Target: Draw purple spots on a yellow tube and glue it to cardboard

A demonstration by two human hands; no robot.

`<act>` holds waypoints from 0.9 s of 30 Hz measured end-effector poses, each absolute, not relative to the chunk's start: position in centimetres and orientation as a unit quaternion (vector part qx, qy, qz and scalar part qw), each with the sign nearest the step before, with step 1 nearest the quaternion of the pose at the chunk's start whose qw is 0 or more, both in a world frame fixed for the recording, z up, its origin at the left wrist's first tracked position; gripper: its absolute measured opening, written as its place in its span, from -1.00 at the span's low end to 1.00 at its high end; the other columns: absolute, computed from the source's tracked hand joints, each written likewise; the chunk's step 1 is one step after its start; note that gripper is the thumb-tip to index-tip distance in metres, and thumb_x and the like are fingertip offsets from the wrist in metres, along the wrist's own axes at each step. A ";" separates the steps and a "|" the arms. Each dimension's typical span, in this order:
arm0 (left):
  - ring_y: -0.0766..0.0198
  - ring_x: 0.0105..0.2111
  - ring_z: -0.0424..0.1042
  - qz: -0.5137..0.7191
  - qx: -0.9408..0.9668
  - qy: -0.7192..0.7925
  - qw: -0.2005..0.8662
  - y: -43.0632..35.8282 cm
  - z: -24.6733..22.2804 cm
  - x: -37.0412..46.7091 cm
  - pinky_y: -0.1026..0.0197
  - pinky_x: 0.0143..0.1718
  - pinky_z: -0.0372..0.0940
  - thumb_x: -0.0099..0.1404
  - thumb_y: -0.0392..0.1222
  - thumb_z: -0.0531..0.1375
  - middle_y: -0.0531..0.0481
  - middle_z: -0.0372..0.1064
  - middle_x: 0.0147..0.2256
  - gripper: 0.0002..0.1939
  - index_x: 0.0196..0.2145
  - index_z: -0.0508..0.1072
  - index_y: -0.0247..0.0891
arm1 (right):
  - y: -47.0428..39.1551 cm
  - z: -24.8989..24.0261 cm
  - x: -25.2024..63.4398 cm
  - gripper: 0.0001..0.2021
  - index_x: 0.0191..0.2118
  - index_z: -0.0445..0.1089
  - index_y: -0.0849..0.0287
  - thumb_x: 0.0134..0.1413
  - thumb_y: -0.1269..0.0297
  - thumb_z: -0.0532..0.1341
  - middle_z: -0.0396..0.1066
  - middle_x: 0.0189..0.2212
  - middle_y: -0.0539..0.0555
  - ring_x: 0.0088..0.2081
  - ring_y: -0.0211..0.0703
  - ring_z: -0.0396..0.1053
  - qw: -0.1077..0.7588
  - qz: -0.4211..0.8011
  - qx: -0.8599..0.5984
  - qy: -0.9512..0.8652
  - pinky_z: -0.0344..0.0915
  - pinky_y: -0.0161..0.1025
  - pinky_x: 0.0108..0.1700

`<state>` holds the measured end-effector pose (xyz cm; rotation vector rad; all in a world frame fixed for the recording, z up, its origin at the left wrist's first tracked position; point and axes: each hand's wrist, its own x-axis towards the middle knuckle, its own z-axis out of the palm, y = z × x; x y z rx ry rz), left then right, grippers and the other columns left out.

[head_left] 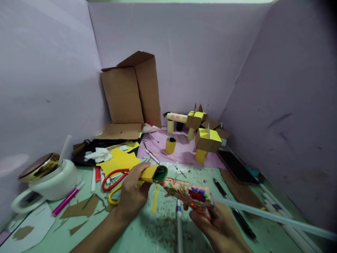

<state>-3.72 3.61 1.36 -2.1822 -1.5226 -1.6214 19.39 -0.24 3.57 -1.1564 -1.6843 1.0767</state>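
My left hand (134,188) is closed around a yellow paper-covered cardboard tube (149,173), whose dark green inside faces right. In my right hand (216,225) is a glue gun (185,191) with a colourful patterned body and a small red light. Its nozzle meets the lower edge of the tube's open end; whether glue is coming out cannot be seen. A long clear glue stick (263,212) runs out of the gun's back to the right. Beside my left hand lie scissors (112,184) with red and yellow handles. A marker (179,225) lies between my forearms.
A short yellow tube (170,145) and a boxy yellow-topped cardboard piece (208,140) stand on pink paper behind. Further back is a spotted tube animal (177,117). A white mug (56,182), yellow paper scraps (119,160), a phone (238,167) and a craft knife (237,214) lie around.
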 end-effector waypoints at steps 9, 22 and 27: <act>0.11 -0.12 0.49 -0.513 -0.708 -0.484 0.037 3.6 1.3 -3.8 0.08 -0.03 0.38 0.25 -0.26 0.21 -0.16 0.50 -0.14 -0.72 -0.07 0.38 -0.27 | 0.0 3.9 19.7 -0.75 -0.36 0.46 0.16 0.15 0.13 0.14 0.41 -0.49 0.06 -0.45 -0.13 0.35 0.362 0.426 -0.433 -0.707 0.35 -0.28 -0.41; 0.09 -0.10 0.49 -0.506 -0.714 -0.484 0.037 3.5 1.3 -3.9 0.05 -0.03 0.39 0.24 -0.27 0.21 -0.16 0.50 -0.13 -0.71 -0.05 0.37 -0.25 | -0.2 2.9 19.6 -0.70 -0.18 0.50 0.18 0.13 0.12 0.13 0.46 -0.44 0.10 -0.34 -0.02 0.44 0.374 0.415 -0.448 -0.698 0.40 -0.15 -0.22; 0.09 -0.12 0.50 -0.504 -0.719 -0.478 0.023 3.3 1.4 -3.7 0.05 -0.04 0.40 0.24 -0.26 0.22 -0.17 0.50 -0.14 -0.70 -0.06 0.37 -0.26 | -0.3 3.3 19.4 -0.67 -0.38 0.51 0.15 0.12 0.02 0.13 0.49 -0.47 0.10 -0.33 0.03 0.46 0.431 0.377 -0.471 -0.671 0.40 -0.20 -0.29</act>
